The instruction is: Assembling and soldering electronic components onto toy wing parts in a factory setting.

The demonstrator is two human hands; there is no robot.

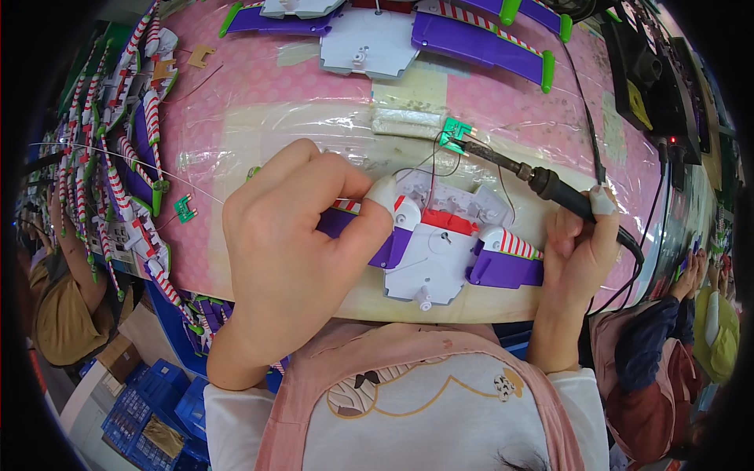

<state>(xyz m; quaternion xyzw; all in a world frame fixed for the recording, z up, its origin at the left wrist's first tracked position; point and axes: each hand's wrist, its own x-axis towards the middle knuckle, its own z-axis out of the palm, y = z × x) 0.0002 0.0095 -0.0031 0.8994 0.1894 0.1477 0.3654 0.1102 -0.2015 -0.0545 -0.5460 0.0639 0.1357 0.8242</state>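
My left fingers (377, 206) press down on the toy (440, 251), which lies crosswise on the bench (259, 118). My right fingers (585, 228) pinch the iron (542, 182); its long axis runs up-left, tip on the green board (454, 133).

The person wears a white short-sleeved shirt under a pink apron (393, 369) with a cartoon print; white finger cots (382, 192) cover a fingertip on each hand.

Beside you, purple winged toy shells (118, 157) pile at left (more (479, 35) lie ahead), blue crates (153, 400) below, black equipment (656, 78) at right.
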